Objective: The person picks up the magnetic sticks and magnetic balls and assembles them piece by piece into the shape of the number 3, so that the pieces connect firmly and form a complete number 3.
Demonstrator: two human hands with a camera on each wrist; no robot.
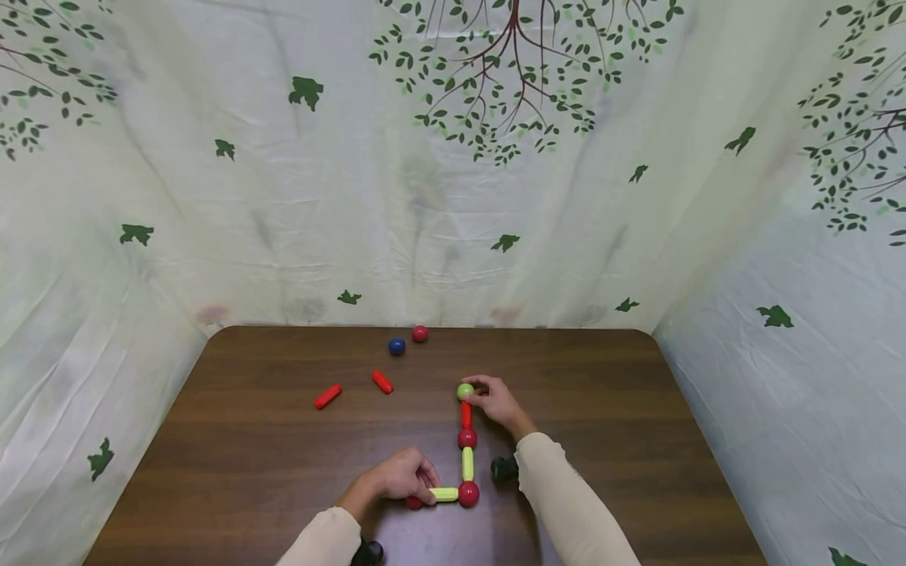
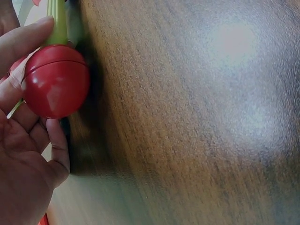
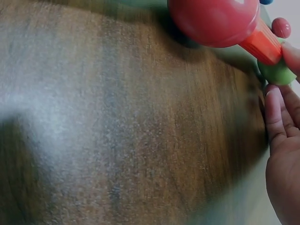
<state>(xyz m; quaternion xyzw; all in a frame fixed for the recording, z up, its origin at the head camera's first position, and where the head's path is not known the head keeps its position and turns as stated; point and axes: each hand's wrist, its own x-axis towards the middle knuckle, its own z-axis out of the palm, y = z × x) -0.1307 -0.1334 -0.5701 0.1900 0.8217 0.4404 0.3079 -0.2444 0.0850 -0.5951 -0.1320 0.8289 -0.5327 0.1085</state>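
Pinching 1 green ball (image 1: 464, 391) in right hand (image 1: 499, 402), 1 red ball (image 2: 58, 86) in left hand (image 1: 403, 475).

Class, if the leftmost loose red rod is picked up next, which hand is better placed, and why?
Probably the left hand: it is nearer that red rod. It holds a red ball, but the right hand, farther off, is busy too, pinching the green ball.

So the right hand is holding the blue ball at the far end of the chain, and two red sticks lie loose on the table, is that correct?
No, it's a green ball, not blue: the head view shows the right hand holding it at the far end of the chain. The two red sticks do lie loose on the table.
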